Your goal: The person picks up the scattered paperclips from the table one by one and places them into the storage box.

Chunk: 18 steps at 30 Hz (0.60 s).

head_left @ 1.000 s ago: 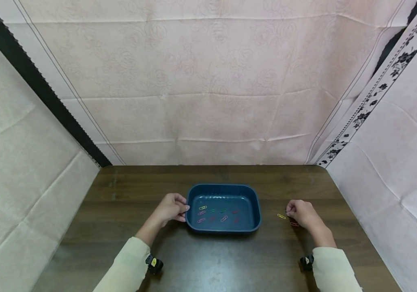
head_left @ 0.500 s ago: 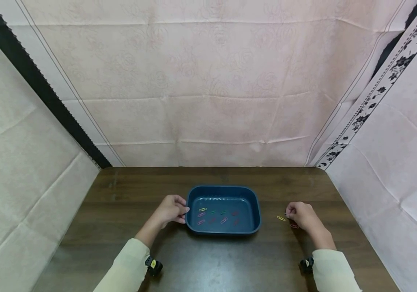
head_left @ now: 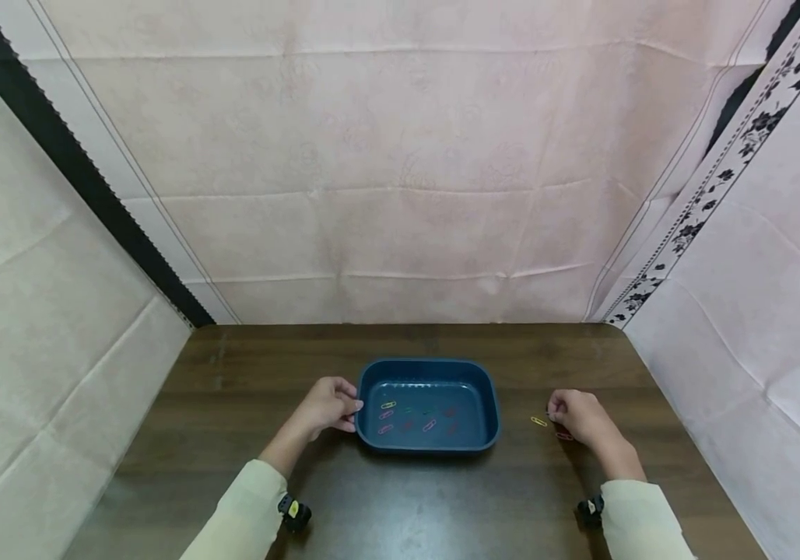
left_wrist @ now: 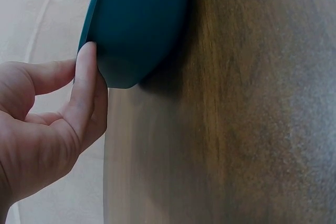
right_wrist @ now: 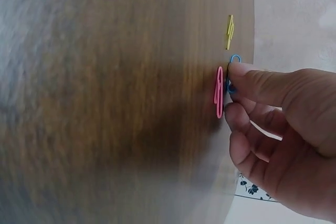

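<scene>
My left hand [head_left: 327, 404] pinches the left rim of a dark blue rectangular tray [head_left: 428, 449], thumb on one side and fingers on the other in the left wrist view. Several coloured paper clips lie scattered inside, among them a yellow paper clip [head_left: 389, 404]. To the right of the tray, low at the table, my right hand [head_left: 580, 414] pinches a blue paper clip [right_wrist: 236, 57] between thumb and fingertips, which partly cover it. Right beside those fingertips lies a pink paper clip [right_wrist: 219, 93]; a yellow clip [right_wrist: 230, 32] lies just past the blue one.
Everything stands on a brown wooden table [head_left: 400, 505]. Pale patterned cloth [head_left: 400, 155] hangs behind it and along both sides. Each wrist wears a small black camera, such as the left wrist camera [head_left: 295, 512].
The head view has tilted slightly, so the scene sits a little lower in it. Both hands keep their places at the tray rim and by the clips.
</scene>
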Each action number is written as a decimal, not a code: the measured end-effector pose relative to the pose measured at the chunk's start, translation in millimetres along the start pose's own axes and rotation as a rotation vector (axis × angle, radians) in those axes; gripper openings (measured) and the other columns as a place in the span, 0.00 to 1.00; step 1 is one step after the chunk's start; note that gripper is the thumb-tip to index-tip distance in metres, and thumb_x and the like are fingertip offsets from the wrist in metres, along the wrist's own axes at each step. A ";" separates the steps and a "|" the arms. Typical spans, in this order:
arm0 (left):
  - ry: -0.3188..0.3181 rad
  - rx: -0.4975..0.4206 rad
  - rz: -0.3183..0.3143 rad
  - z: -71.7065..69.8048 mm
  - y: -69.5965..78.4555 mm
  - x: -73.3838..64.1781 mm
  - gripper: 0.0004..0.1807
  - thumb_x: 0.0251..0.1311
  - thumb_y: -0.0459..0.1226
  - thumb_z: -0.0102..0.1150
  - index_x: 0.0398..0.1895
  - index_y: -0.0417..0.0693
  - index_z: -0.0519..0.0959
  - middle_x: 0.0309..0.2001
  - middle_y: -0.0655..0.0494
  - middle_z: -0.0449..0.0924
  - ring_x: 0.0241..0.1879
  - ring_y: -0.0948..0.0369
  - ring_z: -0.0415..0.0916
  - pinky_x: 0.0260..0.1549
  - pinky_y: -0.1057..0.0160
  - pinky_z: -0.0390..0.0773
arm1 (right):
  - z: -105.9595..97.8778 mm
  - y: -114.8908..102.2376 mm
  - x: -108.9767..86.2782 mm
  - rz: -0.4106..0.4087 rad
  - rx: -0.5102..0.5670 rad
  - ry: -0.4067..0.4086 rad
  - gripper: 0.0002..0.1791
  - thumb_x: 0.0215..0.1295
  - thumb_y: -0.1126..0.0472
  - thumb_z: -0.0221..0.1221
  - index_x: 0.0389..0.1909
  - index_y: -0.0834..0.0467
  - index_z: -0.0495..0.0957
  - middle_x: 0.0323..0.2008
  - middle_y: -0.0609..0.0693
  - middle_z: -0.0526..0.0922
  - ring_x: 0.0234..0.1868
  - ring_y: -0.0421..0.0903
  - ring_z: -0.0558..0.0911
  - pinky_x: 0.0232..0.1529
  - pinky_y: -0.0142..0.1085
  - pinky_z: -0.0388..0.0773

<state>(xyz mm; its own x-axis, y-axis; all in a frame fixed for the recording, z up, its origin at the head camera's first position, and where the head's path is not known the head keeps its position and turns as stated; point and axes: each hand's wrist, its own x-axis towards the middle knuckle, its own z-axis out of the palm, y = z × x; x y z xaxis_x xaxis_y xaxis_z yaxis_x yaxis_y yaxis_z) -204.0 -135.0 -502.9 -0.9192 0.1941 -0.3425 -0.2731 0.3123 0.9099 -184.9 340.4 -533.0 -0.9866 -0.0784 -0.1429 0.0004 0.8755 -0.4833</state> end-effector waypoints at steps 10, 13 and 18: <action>0.009 -0.009 -0.010 -0.5 0.6 -2.9 0.11 0.70 0.28 0.59 0.51 0.30 0.74 0.35 0.40 0.80 0.24 0.56 0.80 0.28 0.59 0.90 | -3.0 -2.0 2.0 -0.143 -0.021 0.091 0.10 0.65 0.69 0.67 0.28 0.54 0.79 0.24 0.44 0.79 0.27 0.41 0.75 0.29 0.34 0.75; 0.005 -0.010 -0.007 -0.4 0.3 -3.0 0.11 0.70 0.28 0.59 0.51 0.29 0.74 0.34 0.41 0.80 0.24 0.57 0.80 0.28 0.59 0.90 | -6.5 -2.6 4.9 -0.214 -0.037 0.127 0.11 0.63 0.69 0.68 0.27 0.53 0.78 0.24 0.43 0.79 0.27 0.38 0.75 0.29 0.33 0.75; 0.003 -0.011 0.000 -0.8 0.5 -3.2 0.11 0.70 0.28 0.59 0.51 0.29 0.74 0.35 0.41 0.80 0.23 0.57 0.80 0.28 0.59 0.90 | -14.0 -6.6 9.5 -0.274 -0.033 0.139 0.10 0.63 0.69 0.68 0.29 0.53 0.79 0.26 0.42 0.79 0.28 0.36 0.75 0.29 0.31 0.76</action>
<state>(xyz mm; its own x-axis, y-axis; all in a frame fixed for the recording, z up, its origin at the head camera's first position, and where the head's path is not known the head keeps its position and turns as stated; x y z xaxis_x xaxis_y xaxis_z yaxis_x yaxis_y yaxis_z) -201.4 -136.2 -501.1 -0.9201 0.1909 -0.3421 -0.2765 0.3024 0.9122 -196.6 340.6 -519.0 -0.9622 -0.2493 0.1095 -0.2714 0.8462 -0.4585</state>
